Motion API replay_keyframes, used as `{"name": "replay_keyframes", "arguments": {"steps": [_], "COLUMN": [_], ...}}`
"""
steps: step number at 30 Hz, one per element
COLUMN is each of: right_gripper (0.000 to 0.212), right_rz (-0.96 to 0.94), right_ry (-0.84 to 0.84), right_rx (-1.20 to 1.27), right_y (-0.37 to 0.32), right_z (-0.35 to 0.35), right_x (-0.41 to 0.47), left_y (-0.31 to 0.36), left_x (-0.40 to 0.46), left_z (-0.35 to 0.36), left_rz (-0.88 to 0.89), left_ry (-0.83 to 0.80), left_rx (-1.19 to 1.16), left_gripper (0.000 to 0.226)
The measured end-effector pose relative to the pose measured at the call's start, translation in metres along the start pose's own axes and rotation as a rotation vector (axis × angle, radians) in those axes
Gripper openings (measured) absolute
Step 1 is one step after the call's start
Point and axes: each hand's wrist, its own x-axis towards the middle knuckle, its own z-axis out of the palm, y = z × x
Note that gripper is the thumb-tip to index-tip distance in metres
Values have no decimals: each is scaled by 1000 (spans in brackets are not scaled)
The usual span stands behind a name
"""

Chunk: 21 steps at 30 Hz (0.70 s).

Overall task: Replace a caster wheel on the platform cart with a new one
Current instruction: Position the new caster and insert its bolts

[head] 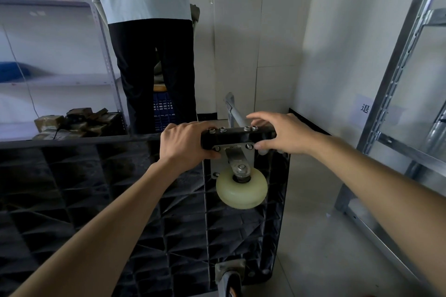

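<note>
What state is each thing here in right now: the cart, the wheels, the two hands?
Black plastic platform cart: tipped up, ribbed underside facing the camera.
Cream round caster wheel: mounted on its metal plate, bolts in.
Grey caster wheel: mounted, at the lower edge.
Left hand: gripping the cart's edge.
Right hand: fingers spread, fingertips at a bolt.

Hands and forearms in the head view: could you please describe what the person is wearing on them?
Nothing, as far as the frame shows. The left hand and right hand are bare, with no gloves, rings or watch visible. Both forearms are uncovered to the picture's edge, so no sleeves show.
</note>
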Motion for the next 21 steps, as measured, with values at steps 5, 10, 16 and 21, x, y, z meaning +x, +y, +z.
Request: {"name": "replay_keyframes", "arguments": {"steps": [5, 10, 16, 21], "right_gripper": [60, 41, 37, 34], "right_rz": [-73, -87, -71, -62], "right_ry": [102, 141, 139, 184], "right_rx": [25, 40, 24, 75], "right_y": [-2, -6, -6, -4], "right_z": [-5, -4, 0, 3], "right_x": [-1, 3, 6, 3], "left_y": [-1, -2, -1, -2], "left_x": [0, 0, 0, 1], "left_z": [0, -1, 0, 2], "left_rz": [0, -4, 0, 0], "left_ry": [5, 1, -3, 4], "left_rx": [2, 9, 17, 14], "left_gripper": [72, 73, 74, 74]}}
